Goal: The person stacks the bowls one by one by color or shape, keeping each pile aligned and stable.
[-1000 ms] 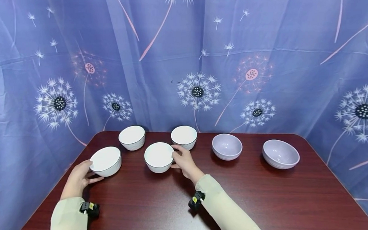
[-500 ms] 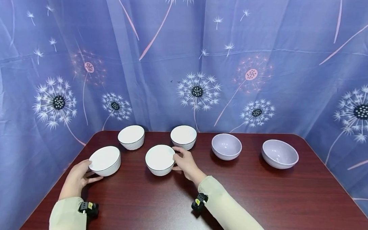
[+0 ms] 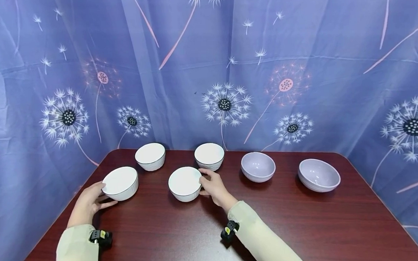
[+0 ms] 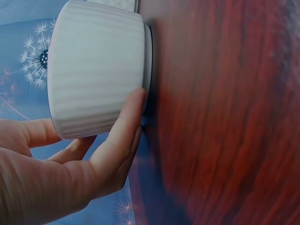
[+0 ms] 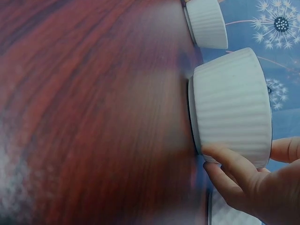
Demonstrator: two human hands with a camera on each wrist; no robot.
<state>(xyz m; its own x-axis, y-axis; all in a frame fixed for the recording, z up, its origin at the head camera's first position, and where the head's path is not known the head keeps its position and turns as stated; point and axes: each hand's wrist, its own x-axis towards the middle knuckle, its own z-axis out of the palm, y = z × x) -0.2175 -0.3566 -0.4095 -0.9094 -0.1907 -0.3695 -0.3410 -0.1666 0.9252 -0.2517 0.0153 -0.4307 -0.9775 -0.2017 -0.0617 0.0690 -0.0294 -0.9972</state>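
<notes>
At the left side of the table, a ribbed white bowl [image 3: 121,184] stands upright. My left hand [image 3: 88,202] holds it at its left side, thumb at the rim and fingers low by the base, as the left wrist view also shows on the bowl's wall [image 4: 101,70]. Nearer the middle is a second ribbed white bowl [image 3: 185,184] with a thin dark rim. My right hand [image 3: 215,187] grips its right side. In the right wrist view, fingertips [image 5: 213,151] touch this bowl's wall [image 5: 232,103] close to the foot.
Behind stand two white bowls with textured walls, one at the back left [image 3: 150,157] and one at the back middle [image 3: 209,156]. Two lilac bowls are to the right, a nearer one [image 3: 258,167] and a far-right one [image 3: 319,175]. A dandelion-print curtain [image 3: 180,89] surrounds the brown table [image 3: 157,236].
My right hand has brought the middle white bowl slightly toward me and to the right. My left hand and its bowl have stayed in place.
</notes>
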